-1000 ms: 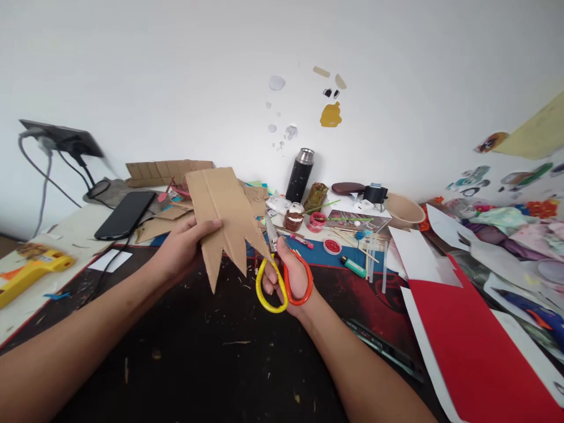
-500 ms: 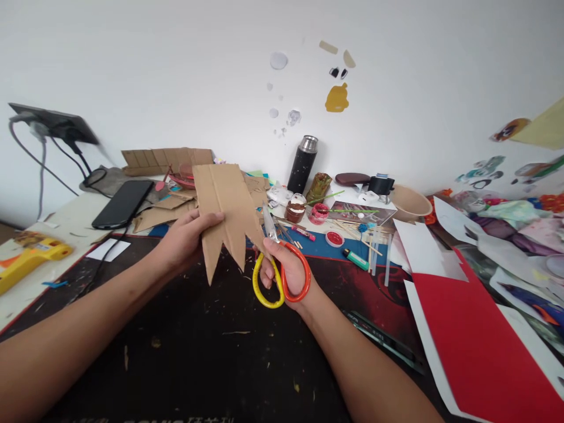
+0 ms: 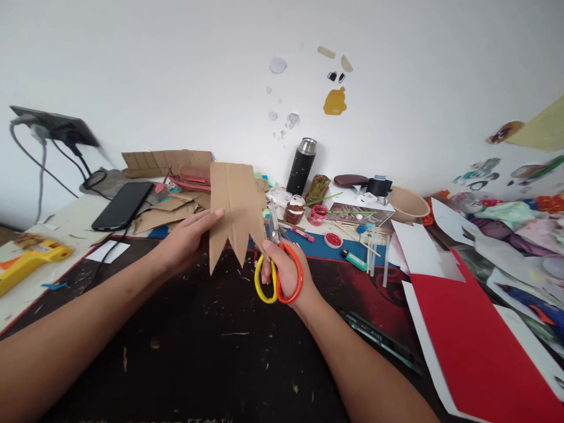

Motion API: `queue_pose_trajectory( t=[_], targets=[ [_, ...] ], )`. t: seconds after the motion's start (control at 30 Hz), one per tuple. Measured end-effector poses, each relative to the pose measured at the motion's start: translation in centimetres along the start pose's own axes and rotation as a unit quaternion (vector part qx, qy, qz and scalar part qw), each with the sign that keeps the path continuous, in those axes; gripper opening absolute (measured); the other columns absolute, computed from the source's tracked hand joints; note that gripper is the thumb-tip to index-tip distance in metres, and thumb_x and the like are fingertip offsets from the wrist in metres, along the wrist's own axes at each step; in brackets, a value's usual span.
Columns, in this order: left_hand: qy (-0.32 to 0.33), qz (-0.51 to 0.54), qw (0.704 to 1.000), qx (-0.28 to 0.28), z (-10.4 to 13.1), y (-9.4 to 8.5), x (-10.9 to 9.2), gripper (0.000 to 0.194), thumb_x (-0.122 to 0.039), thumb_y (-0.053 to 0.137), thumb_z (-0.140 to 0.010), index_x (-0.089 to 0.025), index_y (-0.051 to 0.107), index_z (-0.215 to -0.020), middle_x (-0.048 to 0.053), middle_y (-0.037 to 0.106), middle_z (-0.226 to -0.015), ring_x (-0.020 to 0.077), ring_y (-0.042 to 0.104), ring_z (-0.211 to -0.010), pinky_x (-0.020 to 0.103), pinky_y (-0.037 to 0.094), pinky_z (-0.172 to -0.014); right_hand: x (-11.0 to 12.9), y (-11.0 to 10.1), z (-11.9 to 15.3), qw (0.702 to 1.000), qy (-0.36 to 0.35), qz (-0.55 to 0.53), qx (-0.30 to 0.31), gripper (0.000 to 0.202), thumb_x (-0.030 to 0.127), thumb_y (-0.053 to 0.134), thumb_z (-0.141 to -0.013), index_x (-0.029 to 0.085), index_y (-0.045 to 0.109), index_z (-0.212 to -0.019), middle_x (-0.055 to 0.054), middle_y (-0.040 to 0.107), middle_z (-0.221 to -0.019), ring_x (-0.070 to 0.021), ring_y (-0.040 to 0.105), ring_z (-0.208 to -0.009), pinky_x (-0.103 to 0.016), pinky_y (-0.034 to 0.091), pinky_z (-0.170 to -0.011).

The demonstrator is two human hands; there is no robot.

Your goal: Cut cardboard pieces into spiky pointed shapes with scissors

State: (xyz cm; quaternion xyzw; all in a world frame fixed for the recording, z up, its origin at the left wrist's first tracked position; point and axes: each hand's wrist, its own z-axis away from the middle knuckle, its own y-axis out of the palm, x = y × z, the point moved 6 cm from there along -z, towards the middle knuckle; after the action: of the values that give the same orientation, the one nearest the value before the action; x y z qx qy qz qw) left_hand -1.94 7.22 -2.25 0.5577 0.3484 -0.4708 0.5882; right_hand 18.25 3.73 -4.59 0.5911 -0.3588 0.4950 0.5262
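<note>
A piece of brown cardboard (image 3: 235,202) with pointed, zigzag teeth along its lower edge is held up above the desk. My left hand (image 3: 191,235) grips its left side, thumb on the front and fingers mostly hidden. My right hand (image 3: 286,264) is closed around scissors (image 3: 274,220) with one yellow and one red handle loop, blades pointing up. The right thumb also presses at the cardboard's lower right tooth. The blades stand just right of the cardboard, apart from its upper right edge.
Behind stand a black thermos (image 3: 302,165), paint jars (image 3: 317,215) and cardboard scraps (image 3: 167,211). A phone (image 3: 123,205) and a yellow glue gun (image 3: 35,261) lie left. Red paper (image 3: 480,335) is at right, a box cutter (image 3: 381,338) nearby.
The cardboard has shifted right and turned more upright. My left thumb now sits nearer its left edge. The scissors have tilted slightly, their loops closer together.
</note>
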Motion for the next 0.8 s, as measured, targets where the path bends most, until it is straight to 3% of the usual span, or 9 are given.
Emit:
queue_pose_trajectory(
  t=[0.23, 0.53, 0.8],
  targets=[
    [-0.018, -0.103, 0.988, 0.115, 0.1, 0.4, 0.4, 0.024, -0.039, 0.09, -0.086, -0.016, 0.084, -0.086, 0.009, 0.079, -0.075, 0.0181, 0.067, -0.059, 0.025, 0.051, -0.053, 1.4, -0.7, 0.1, 0.995, -0.059, 0.067, -0.042, 0.042, 0.06, 0.078, -0.094, 0.024, 0.06, -0.079, 0.005, 0.059, -0.051, -0.0145, 0.055, -0.045, -0.026, 0.046, -0.05],
    [-0.025, -0.084, 0.99, 0.107, 0.2, 0.5, 0.5, 0.019, -0.034, 0.093, -0.084, -0.017, 0.083, -0.085, 0.007, 0.079, -0.072, 0.0172, 0.069, -0.06, 0.024, 0.053, -0.053, 1.2, -0.4, 0.2, 0.995, -0.057, 0.078, -0.034, 0.039, 0.056, 0.075, -0.095, 0.024, 0.06, -0.08, 0.005, 0.059, -0.05, -0.0133, 0.055, -0.043, -0.024, 0.046, -0.048],
    [-0.034, -0.102, 0.989, 0.102, 0.1, 0.6, 0.5, 0.036, -0.048, 0.093, -0.083, -0.016, 0.076, -0.08, 0.007, 0.077, -0.067, 0.0156, 0.068, -0.057, 0.021, 0.051, -0.05, 0.8, -0.4, 0.1, 0.995, -0.039, 0.087, -0.031, 0.042, 0.059, 0.075, -0.095, 0.025, 0.058, -0.079, 0.006, 0.059, -0.049, -0.0147, 0.057, -0.043, -0.025, 0.049, -0.049]
  ],
)
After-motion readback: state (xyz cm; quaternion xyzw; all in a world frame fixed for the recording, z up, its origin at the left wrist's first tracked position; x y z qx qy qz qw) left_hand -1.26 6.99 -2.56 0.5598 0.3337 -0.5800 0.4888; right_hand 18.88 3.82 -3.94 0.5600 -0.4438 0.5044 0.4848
